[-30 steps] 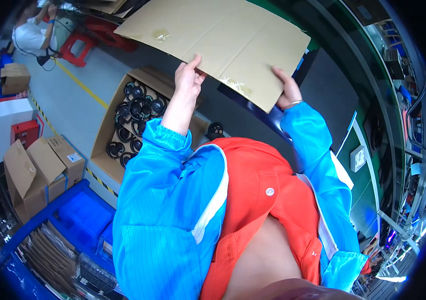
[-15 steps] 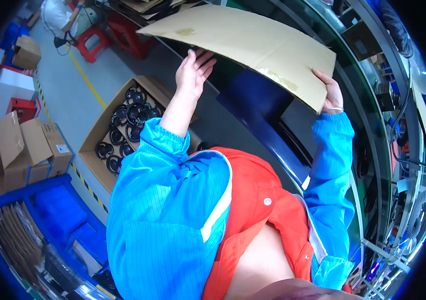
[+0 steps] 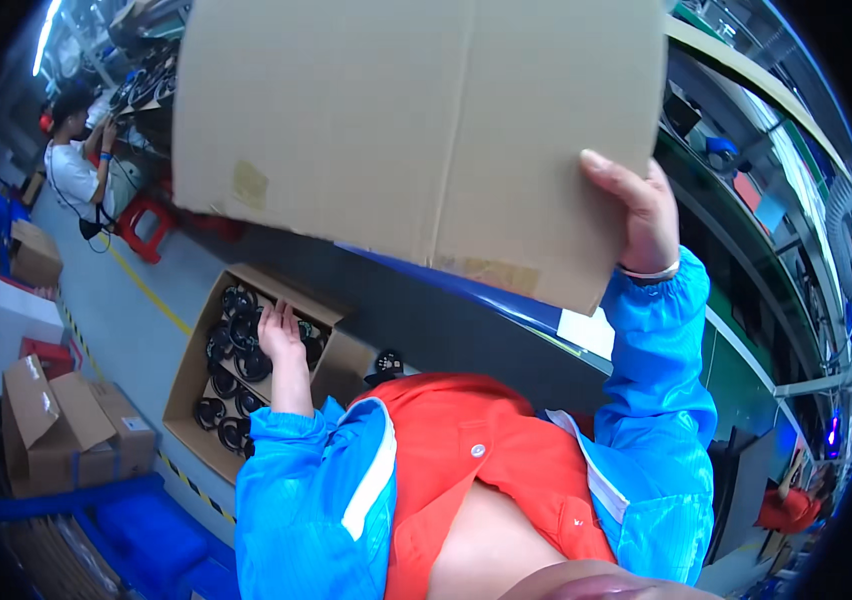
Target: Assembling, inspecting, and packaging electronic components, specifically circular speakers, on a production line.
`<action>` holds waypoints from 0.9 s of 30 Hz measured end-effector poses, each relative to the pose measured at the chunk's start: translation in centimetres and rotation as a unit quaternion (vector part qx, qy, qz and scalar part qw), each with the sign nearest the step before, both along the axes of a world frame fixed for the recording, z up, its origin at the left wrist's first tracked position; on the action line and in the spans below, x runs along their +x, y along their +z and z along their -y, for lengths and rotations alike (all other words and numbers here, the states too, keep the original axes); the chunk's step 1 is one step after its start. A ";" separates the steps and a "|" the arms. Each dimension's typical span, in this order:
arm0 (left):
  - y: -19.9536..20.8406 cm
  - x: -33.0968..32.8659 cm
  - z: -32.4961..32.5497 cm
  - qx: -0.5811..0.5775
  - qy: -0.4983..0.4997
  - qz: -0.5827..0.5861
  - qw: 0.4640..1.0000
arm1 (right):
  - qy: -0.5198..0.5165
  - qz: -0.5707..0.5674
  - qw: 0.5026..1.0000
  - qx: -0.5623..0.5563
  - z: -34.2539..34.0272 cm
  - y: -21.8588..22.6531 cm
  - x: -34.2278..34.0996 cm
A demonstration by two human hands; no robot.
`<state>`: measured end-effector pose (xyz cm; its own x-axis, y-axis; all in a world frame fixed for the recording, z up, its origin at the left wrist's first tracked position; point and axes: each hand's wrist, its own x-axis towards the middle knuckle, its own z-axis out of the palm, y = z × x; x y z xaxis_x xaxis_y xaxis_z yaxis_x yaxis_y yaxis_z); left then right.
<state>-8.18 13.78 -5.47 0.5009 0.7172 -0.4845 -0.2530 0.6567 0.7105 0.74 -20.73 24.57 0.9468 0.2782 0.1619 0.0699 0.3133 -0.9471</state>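
Note:
A large flat cardboard sheet [image 3: 376, 120] with strips of tape along its lower edge fills the upper middle of the view. My right hand [image 3: 643, 210] grips its right edge, the thumb on the face toward me and the other fingers mostly hidden behind. My left hand [image 3: 281, 335] is off the sheet, fingers spread, with nothing in it. It hovers over the open cardboard box [image 3: 189, 395], which holds several round black parts [image 3: 249, 330] that look like coiled cables or rings.
Flattened-looking open cartons [image 3: 76, 430] stand at left by a blue crate [image 3: 146, 530]. A person in white [image 3: 76, 175] is at the far left near a red stool [image 3: 146, 228]. Along the right runs a green-edged workbench [image 3: 746, 250]; a blue panel [image 3: 466, 295] lies under the sheet.
My left hand has let go of the sheet's side and dropped toward the box. My right hand has lifted the sheet, so its face now stands more upright toward me.

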 end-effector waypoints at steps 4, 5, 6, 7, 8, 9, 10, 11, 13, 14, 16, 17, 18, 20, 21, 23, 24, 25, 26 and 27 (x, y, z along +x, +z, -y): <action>0.9 -1.8 2.5 0.010 -0.021 -0.012 1.000 | -0.158 0.123 0.979 0.023 4.1 1.9 -3.6; 0.8 -1.9 3.0 0.003 -0.036 -0.016 0.999 | -0.214 0.141 0.966 0.025 5.0 2.3 -4.4; 0.7 -1.7 3.6 0.001 -0.047 -0.013 0.999 | -0.266 0.137 0.952 0.069 5.4 3.3 -5.7; 0.7 -1.7 4.2 0.004 -0.073 -0.007 0.997 | -0.296 0.135 0.940 0.097 7.2 3.8 -6.4; 0.9 -1.8 4.9 0.012 -0.083 -0.004 0.996 | -0.281 0.134 0.941 0.133 8.8 4.0 -7.1; 1.0 -1.8 5.5 0.019 -0.091 -0.002 0.996 | -0.263 0.132 0.941 0.167 10.4 4.1 -7.8; 1.2 -1.9 6.2 0.021 -0.101 0.000 0.995 | -0.275 0.128 0.936 0.179 12.2 4.3 -8.5; 1.3 -2.0 6.8 0.017 -0.106 -0.001 0.994 | -0.285 0.124 0.931 0.190 14.0 4.5 -9.1; 1.0 -2.1 7.5 0.022 -0.128 -0.002 0.991 | -0.298 0.138 0.934 0.138 18.6 5.0 -10.2; 1.0 -1.9 7.9 0.015 -0.128 0.000 0.992 | -0.306 0.118 0.937 0.124 21.4 5.6 -10.8; 1.1 -1.6 8.5 0.012 -0.160 -0.004 0.987 | -0.324 0.109 0.936 0.083 24.5 7.2 -11.5; 1.1 -1.4 8.8 0.007 -0.158 -0.003 0.987 | -0.321 0.110 0.937 0.079 23.8 8.1 -11.4; 1.1 -1.2 9.0 0.007 -0.167 0.002 0.986 | -0.408 0.145 0.900 0.046 22.6 9.1 -11.0; 1.7 -0.5 9.5 0.003 -0.182 0.001 0.983 | -0.474 0.228 0.850 0.024 22.3 10.5 -8.8; 1.8 0.0 9.8 -0.003 -0.187 0.004 0.982 | -0.472 0.256 0.843 0.021 24.0 11.5 -7.1; 1.9 1.3 10.1 -0.003 -0.211 0.011 0.977 | -0.449 0.285 0.846 0.040 24.5 13.2 -3.8; 2.0 1.8 10.3 -0.004 -0.219 0.009 0.976 | -0.435 0.313 0.843 0.053 23.0 13.5 -2.6; 2.0 2.5 10.2 -0.008 -0.219 0.011 0.976 | -0.421 0.339 0.839 0.065 21.3 13.6 -1.6; 1.8 3.0 10.2 -0.008 -0.228 0.018 0.973 | -0.438 0.332 0.834 0.051 18.9 14.1 -1.6; 1.7 3.6 10.1 -0.007 -0.237 0.025 0.971 | -0.375 0.312 0.869 0.085 19.3 14.7 -0.7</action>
<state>-4.60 3.66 -3.74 0.7964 0.3938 -0.4590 0.0456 0.7176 0.6949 0.03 -39.98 39.31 0.5651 -0.4577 0.6864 0.7976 0.0906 -0.5963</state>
